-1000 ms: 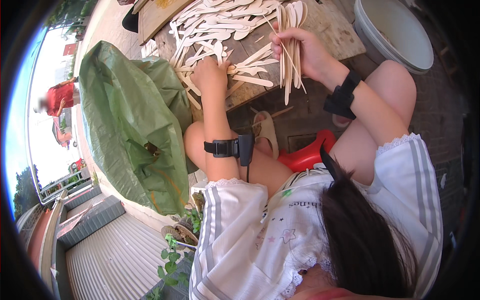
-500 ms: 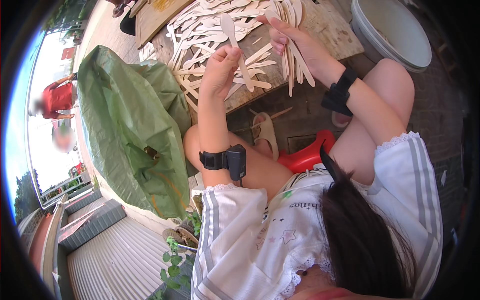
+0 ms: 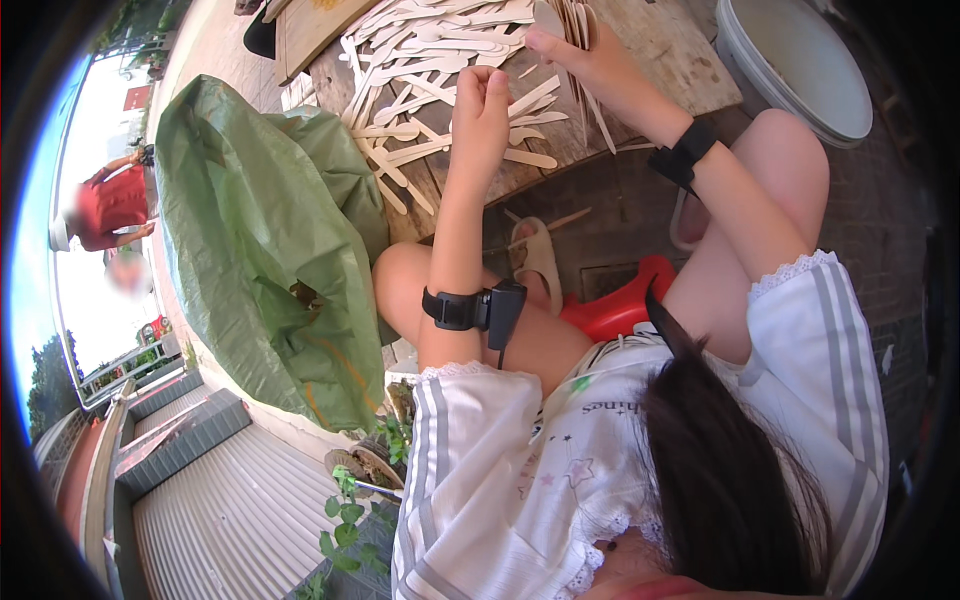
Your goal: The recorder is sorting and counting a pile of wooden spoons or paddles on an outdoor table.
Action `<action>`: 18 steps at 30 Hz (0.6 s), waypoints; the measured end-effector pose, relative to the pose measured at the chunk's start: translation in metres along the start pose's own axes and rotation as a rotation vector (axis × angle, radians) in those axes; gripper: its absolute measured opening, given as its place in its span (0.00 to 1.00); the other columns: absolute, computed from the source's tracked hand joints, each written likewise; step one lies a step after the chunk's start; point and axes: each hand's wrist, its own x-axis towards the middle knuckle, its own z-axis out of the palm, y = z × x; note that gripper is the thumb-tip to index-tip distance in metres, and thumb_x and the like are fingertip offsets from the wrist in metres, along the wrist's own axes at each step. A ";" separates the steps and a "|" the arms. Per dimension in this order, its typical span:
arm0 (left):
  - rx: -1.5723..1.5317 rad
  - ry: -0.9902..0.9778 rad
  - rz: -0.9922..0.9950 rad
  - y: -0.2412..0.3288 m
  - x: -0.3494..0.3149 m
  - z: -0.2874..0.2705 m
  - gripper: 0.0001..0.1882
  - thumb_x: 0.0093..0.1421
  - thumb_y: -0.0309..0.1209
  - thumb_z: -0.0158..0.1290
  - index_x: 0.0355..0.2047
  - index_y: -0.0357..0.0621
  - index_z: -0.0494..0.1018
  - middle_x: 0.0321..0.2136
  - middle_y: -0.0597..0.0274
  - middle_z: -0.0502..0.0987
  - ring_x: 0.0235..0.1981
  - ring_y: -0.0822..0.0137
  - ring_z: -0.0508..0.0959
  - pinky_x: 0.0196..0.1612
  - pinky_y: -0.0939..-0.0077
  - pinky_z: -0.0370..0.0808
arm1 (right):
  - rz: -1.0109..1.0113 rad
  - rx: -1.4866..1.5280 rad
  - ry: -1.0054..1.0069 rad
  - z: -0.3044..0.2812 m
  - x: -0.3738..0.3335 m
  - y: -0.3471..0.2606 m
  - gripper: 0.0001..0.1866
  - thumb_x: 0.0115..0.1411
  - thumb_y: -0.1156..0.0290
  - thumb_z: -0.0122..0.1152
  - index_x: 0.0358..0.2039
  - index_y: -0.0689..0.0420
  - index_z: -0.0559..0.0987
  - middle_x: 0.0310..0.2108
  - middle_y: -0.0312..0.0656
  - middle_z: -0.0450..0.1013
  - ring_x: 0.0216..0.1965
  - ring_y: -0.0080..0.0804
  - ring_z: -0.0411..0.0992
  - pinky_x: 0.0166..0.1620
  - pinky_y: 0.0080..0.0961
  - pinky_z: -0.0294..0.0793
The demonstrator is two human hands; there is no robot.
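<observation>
Two hands are at work: the left hand point(image 3: 481, 100) at about 12 o'clock and the right hand point(image 3: 580, 60) at 1 o'clock. Wooden spoons point(image 3: 430, 70) lie in a heap too many to count. One green sack point(image 3: 260, 250) at 9 o'clock, one pale tub point(image 3: 800, 70) at 2 o'clock, one sandal point(image 3: 538, 262), one red stool point(image 3: 620, 305).

The person wears a white short-sleeved shirt with grey stripes and lace-trimmed cuffs point(image 3: 790, 275), a black band on each wrist point(image 3: 470, 308), and pale slide sandals point(image 3: 538, 262); dark hair hangs at five o'clock.
</observation>
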 end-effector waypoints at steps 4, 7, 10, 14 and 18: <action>0.226 0.146 0.102 -0.005 -0.005 -0.003 0.10 0.66 0.32 0.42 0.37 0.36 0.66 0.25 0.57 0.72 0.27 0.65 0.72 0.34 0.70 0.70 | 0.198 -0.085 0.001 -0.024 0.002 -0.050 0.10 0.61 0.66 0.56 0.31 0.61 0.74 0.26 0.35 0.73 0.27 0.21 0.71 0.32 0.21 0.70; 0.313 0.146 0.145 -0.008 0.000 0.001 0.10 0.65 0.31 0.43 0.36 0.36 0.67 0.26 0.56 0.73 0.28 0.63 0.73 0.35 0.68 0.70 | -0.052 -0.265 0.117 -0.030 0.003 -0.021 0.12 0.61 0.65 0.56 0.37 0.62 0.74 0.26 0.34 0.72 0.28 0.19 0.69 0.32 0.20 0.69; 0.354 0.165 0.134 -0.015 0.003 -0.006 0.09 0.64 0.30 0.44 0.36 0.36 0.68 0.28 0.55 0.73 0.29 0.61 0.73 0.36 0.68 0.70 | -0.152 -0.240 0.124 -0.020 0.002 -0.018 0.14 0.62 0.65 0.56 0.42 0.61 0.73 0.28 0.34 0.71 0.29 0.19 0.68 0.34 0.19 0.70; 0.407 0.264 0.248 -0.017 0.012 -0.020 0.07 0.62 0.29 0.46 0.36 0.39 0.70 0.31 0.55 0.72 0.30 0.61 0.71 0.37 0.69 0.69 | 0.189 -0.159 0.027 -0.031 0.006 -0.028 0.15 0.60 0.60 0.59 0.37 0.58 0.71 0.26 0.33 0.68 0.27 0.17 0.66 0.30 0.17 0.67; 0.802 0.285 0.410 -0.019 0.025 0.006 0.18 0.58 0.29 0.51 0.49 0.45 0.71 0.47 0.55 0.70 0.49 0.52 0.66 0.52 0.57 0.61 | 0.186 -0.176 0.195 -0.044 0.001 0.002 0.19 0.59 0.51 0.59 0.27 0.56 0.73 0.16 0.27 0.61 0.16 0.15 0.59 0.21 0.16 0.60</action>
